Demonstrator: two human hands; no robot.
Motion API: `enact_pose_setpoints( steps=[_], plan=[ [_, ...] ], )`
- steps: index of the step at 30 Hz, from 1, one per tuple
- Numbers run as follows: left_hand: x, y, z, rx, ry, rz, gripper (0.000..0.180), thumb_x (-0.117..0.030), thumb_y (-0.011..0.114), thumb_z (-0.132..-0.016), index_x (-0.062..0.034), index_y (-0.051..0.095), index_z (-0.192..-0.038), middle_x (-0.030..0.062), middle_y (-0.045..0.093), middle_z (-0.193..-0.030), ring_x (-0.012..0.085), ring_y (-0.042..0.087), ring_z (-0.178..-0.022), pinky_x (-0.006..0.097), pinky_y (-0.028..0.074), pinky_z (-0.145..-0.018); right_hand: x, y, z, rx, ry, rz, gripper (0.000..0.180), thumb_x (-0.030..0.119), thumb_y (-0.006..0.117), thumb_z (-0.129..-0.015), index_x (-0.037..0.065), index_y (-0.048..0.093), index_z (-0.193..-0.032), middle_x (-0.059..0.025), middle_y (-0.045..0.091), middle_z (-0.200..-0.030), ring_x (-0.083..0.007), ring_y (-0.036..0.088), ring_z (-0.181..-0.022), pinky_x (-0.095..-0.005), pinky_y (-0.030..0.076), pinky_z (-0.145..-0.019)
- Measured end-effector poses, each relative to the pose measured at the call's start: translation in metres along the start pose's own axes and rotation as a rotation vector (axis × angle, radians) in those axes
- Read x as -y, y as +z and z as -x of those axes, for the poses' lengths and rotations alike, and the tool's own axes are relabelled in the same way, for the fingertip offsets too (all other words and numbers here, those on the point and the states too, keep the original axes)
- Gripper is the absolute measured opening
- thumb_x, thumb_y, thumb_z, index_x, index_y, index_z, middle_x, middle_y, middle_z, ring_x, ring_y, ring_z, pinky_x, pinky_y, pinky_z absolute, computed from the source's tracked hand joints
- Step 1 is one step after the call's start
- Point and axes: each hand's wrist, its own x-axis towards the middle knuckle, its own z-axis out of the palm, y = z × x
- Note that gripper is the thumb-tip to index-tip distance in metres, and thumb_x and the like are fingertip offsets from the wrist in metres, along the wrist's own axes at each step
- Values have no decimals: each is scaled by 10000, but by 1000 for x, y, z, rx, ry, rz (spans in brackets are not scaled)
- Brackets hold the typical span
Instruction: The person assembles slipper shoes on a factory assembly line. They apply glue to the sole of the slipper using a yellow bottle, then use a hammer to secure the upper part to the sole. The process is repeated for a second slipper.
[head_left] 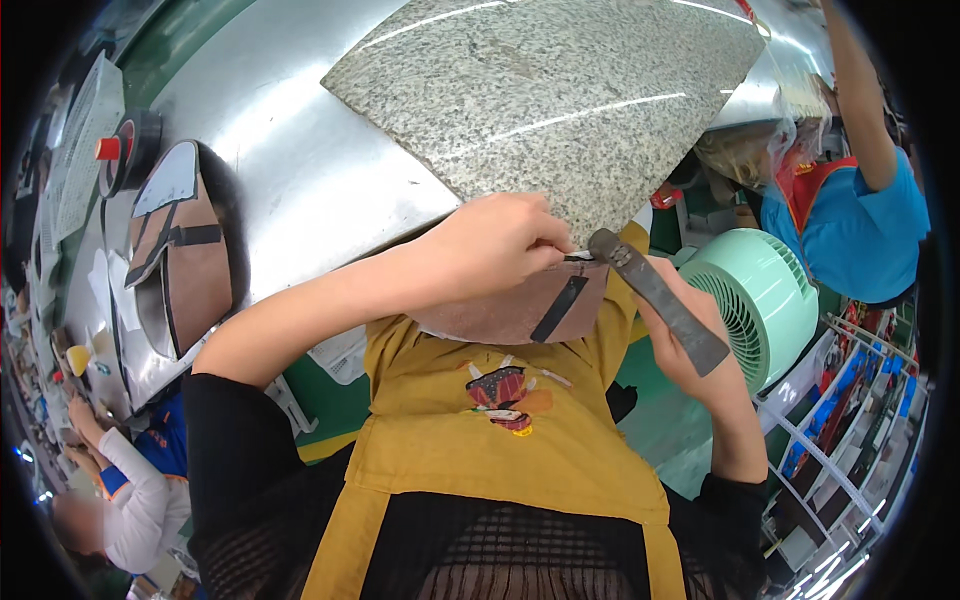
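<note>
From afar I count one hammer (672, 312) clasped in the right hand (662, 346), one brown panel (505, 312) pinched by the left hand (492, 242), one slab (560, 100), one fan (772, 300).

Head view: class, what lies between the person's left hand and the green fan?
In the head view, the dark hammer and the right hand gripping it lie between the left hand and the green fan.
</note>
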Motion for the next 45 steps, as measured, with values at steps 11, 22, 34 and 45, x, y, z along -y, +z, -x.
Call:
enact_pose_setpoints(
  steps=[11, 22, 34, 45],
  plan=[
    [22, -5, 2, -123, 599, -558, 204, -123, 594, -701, -95, 593, -903, 14, 483, -822, 178, 511, -789, 305, 420, -738, 10, -9, -12, 148, 55, -24, 276, 41, 512, -909, 18, 498, -1184, -160, 598, -859, -367, 607, -755, -340, 480, -662],
    [30, 0, -1, -172, 680, -511, 208, -123, 590, -715, -81, 573, -918, 25, 467, -813, 192, 510, -780, 320, 431, -714, 23, -16, -21, 279, 70, 51, 308, 18, 521, -863, 24, 504, -1170, -172, 613, -891, -385, 610, -807, -386, 498, -681],
    [27, -5, 7, -168, 453, -323, 162, -123, 610, -690, -101, 610, -850, 23, 527, -844, 197, 506, -843, 359, 426, -838, 16, 0, -17, 168, 43, 73, 413, 19, 606, -788, 37, 485, -1183, -178, 617, -912, -370, 627, -789, -386, 501, -633],
    [31, -5, 7, -198, 661, -497, 212, -136, 585, -686, -62, 579, -885, 40, 516, -857, 221, 524, -844, 383, 444, -830, 31, -8, -21, 254, 44, 29, 334, -14, 538, -848, -3, 514, -1181, -171, 608, -978, -355, 630, -840, -352, 506, -713]
  ],
)
